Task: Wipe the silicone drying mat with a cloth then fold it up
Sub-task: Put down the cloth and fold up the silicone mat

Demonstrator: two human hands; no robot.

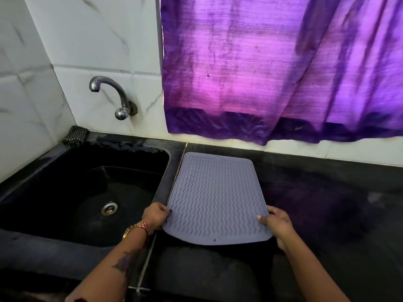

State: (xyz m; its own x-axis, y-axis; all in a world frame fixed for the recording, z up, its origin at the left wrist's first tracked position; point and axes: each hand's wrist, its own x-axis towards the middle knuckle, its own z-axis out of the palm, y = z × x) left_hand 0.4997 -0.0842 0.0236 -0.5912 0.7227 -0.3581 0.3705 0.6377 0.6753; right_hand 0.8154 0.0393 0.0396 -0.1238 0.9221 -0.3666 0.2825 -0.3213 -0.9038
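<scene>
No words, labels, brands, numbers or signs can be read anywhere in the view.

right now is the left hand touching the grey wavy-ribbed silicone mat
Touching. The head view shows the left hand gripping the left near edge of the grey wavy-ribbed silicone mat, thumb on top.

Head-worn view, forward and down, close over countertop [327,192].
</scene>
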